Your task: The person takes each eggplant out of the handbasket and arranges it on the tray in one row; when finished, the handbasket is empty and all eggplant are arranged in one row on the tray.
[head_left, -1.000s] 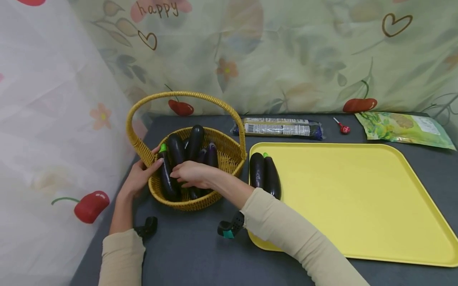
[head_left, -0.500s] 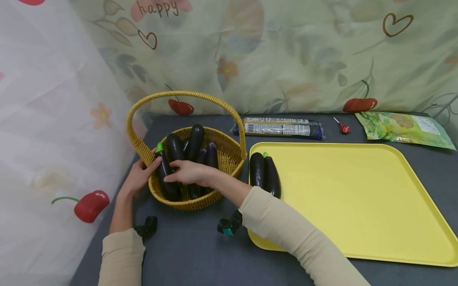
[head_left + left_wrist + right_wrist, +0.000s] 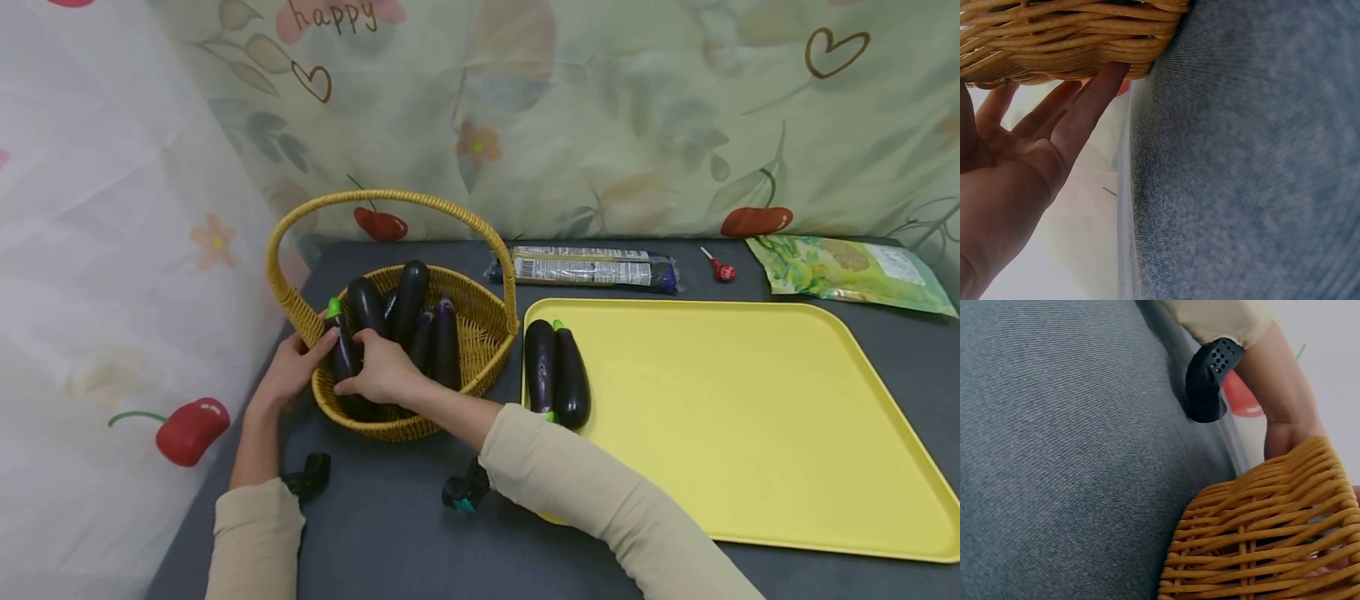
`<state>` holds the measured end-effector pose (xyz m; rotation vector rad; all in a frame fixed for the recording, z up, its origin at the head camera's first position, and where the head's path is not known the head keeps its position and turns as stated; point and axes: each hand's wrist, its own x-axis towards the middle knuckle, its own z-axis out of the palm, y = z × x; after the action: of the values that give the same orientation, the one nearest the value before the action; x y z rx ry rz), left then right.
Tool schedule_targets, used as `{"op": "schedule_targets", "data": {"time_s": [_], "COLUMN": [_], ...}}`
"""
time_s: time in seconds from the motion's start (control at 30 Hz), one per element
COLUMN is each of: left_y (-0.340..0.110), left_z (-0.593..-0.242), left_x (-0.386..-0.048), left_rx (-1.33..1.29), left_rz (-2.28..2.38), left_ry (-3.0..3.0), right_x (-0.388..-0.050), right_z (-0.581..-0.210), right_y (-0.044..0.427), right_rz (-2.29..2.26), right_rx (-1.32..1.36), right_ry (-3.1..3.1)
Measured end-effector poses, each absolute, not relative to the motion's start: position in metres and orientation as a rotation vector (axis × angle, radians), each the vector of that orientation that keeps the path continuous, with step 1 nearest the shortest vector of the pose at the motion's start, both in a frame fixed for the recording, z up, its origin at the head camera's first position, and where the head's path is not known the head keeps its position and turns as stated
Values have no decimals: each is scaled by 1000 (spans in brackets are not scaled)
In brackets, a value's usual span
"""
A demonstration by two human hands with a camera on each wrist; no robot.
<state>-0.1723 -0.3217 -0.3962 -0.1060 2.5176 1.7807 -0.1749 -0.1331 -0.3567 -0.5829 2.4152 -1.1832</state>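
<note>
the basket [image 3: 480, 346] stands on the desk [image 3: 390, 517], just left of the yellow tray [image 3: 735, 400], and both hands are busy at it. the right hand [image 3: 384, 368] reaches in on the near side of the handle [image 3: 390, 197], thumb and fingers gripping an eggplant [image 3: 343, 350] with a green tip, which lies by the basket's left wall. the left hand [image 3: 291, 372] holds the basket by its left rim, thumb over the edge, fingers against the outside. how far the right fingers wrap round i can't quite make out, as they go out of sight among the other eggplants [image 3: 446, 342]

i'd take the step in hand to be securing this one, with the lift not yet made. the next move calls for a firm pinch, since the skin looks glossy and might slip, then a rise clear of rim and handle while the basket is kept from tipping. two eggplants [image 3: 573, 383] already lie side by side at the tray's left end, so a third would sit neatly to their right
</note>
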Motion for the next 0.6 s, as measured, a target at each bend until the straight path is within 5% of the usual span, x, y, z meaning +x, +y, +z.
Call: {"op": "schedule_targets", "data": {"time_s": [0.6], "left_y": [-320], "left_z": [-394], "left_x": [-172], "left_rx": [-76], "left_rz": [1795], "left_ry": [2519], "right_x": [-187], "right_z": [-353], "right_y": [-114], "right_rz": [-1312], "right_rx": [-622], "right_ry": [2242]}}
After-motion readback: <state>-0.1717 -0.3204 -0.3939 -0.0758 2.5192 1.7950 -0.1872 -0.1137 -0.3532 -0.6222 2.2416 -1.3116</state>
